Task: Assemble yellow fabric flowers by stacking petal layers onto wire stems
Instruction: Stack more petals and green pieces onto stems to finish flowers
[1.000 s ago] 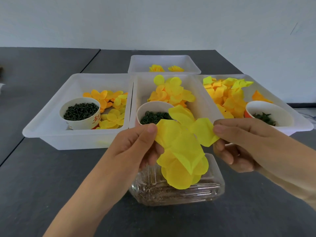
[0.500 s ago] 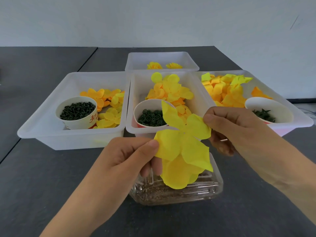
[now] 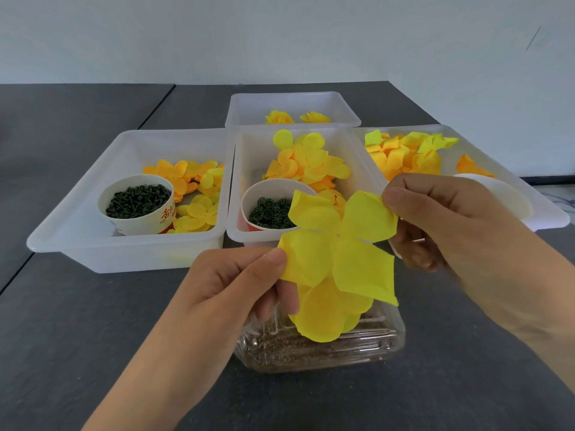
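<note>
A yellow fabric petal layer (image 3: 339,244) with a small centre hole is spread between my hands above a clear plastic box (image 3: 320,349). My left hand (image 3: 239,281) pinches its left petal between thumb and fingers. My right hand (image 3: 441,222) pinches the upper right petal. A second yellow petal piece (image 3: 326,312) hangs behind and below the front layer. No wire stem shows in either hand.
Three white trays stand side by side: the left tray (image 3: 77,219) holds a cup of dark green pieces (image 3: 137,203) and orange-yellow petals, the middle tray (image 3: 245,150) a cup of green rings (image 3: 270,213), the right tray (image 3: 547,213) more petals. A fourth tray (image 3: 292,104) sits behind.
The petal layer has turned and flattened, so its four petals and centre hole now face me. Both hands sit a little lower and keep their pinch.
</note>
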Available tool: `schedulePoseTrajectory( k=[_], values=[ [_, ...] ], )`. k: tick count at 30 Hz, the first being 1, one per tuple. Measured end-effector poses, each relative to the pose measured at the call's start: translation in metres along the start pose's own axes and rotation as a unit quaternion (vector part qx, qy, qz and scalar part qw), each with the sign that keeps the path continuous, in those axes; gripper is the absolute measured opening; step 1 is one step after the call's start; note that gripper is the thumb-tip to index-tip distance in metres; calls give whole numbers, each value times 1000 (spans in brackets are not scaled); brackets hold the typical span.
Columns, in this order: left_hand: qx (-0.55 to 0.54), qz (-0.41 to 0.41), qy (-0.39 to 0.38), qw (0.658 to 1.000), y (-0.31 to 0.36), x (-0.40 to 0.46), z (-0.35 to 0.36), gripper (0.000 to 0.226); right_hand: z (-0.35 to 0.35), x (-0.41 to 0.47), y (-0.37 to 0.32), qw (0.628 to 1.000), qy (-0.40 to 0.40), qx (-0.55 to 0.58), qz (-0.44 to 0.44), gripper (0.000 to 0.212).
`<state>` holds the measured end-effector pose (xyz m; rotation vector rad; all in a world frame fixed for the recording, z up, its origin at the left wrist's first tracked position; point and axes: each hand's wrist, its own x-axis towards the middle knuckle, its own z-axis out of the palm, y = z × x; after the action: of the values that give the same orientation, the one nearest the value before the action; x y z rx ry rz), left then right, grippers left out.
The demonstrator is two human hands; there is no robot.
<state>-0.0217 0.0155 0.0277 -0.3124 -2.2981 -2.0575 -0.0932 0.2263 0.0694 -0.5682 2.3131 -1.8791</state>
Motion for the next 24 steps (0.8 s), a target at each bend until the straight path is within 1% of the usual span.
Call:
schedulePoseTrajectory(
  k=[4,8,13,15,20,24],
  values=[
    [-6,8,9,1000,1,0,2,45,-2,1,-1,1000,1,-9,-7,36],
    [-3,7,15,1000,1,-4,0,43,0,-1,-2,1000,-18,3,-4,27],
    [-4,-15,27,1000,-1,-5,0,42,3,-1,0,1000,-26,-10,0,29],
    [-11,-25,23,999,-1,-4,1,43,4,1,0,1000,-22,-11,8,27],
    [-43,-25,11,999,2,-2,3,43,3,5,4,999,-20,-21,12,28],
    [-29,-27,16,999,-1,-3,1,43,4,3,3,999,-31,-4,7,27]
  ],
)
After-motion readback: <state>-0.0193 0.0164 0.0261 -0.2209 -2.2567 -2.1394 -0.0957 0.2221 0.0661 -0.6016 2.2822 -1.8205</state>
